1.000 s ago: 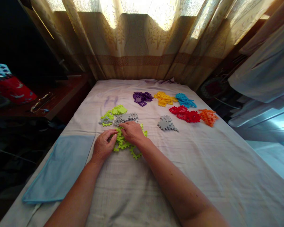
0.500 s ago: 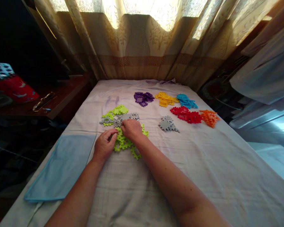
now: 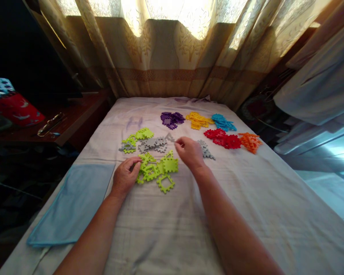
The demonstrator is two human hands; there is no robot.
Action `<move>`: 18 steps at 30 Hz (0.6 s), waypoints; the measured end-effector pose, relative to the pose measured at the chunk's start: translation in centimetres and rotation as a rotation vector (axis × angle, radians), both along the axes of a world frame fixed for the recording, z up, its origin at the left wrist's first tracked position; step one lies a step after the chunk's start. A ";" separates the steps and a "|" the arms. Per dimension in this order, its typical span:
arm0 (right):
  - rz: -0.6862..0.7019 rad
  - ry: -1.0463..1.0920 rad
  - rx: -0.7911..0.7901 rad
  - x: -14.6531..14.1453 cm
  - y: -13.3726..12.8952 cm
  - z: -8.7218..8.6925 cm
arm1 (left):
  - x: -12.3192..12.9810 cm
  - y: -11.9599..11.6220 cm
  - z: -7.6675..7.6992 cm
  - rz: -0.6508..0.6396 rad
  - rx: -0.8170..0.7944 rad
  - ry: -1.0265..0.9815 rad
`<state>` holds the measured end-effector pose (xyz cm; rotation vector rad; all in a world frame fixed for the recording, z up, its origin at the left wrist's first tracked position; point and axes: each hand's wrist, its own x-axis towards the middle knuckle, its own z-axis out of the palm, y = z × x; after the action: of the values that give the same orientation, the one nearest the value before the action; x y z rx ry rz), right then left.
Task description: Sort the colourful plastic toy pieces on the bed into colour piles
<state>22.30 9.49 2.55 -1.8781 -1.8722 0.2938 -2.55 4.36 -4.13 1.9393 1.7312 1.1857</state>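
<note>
My right hand [image 3: 190,152] is raised over the sheet with its fingertips pinched on a grey triangular interlocking piece [image 3: 169,136]. Under and behind that hand lies a small grey pile [image 3: 206,151] of toothed plastic pieces, partly covered. My left hand [image 3: 125,173] rests at the left edge of a lime-green pile [image 3: 160,168], its curled fingers closed on the edge of a lime piece. Several of these lime pieces are square or triangular frames. Just beyond is a heap of grey pieces [image 3: 153,144], beside a second lime-green group [image 3: 143,133].
Farther back lie purple pieces [image 3: 172,120], yellow pieces [image 3: 199,120] and blue pieces [image 3: 223,123]. Red pieces [image 3: 223,139] and orange pieces [image 3: 250,143] sit at the right. A light-blue cloth [image 3: 71,202] covers the left front. Curtains [image 3: 166,57] hang behind the bed.
My right hand has moved right, away from the lime-green pile, with a grey triangular piece in its fingers. The lime pieces it covered now show. My left hand has stayed in place.
</note>
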 end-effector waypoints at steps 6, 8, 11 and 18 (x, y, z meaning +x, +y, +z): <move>-0.451 -0.024 -0.119 11.5 -0.7 -0.1 | -0.1 0.1 0.0 -0.008 0.002 0.022; -0.494 -0.055 -0.188 12.9 -0.9 -0.4 | -0.2 0.1 0.0 -0.009 0.001 0.025; -0.503 -0.067 -0.237 12.8 -1.0 -0.7 | -0.2 0.1 0.0 -0.008 0.000 0.024; -0.432 -0.120 -0.382 12.0 -0.6 -1.3 | -0.3 0.1 0.1 0.001 -0.033 0.042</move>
<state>34.28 8.93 1.21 -2.5466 -1.4999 0.4199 -2.84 4.48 -4.04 1.9588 1.7610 1.1173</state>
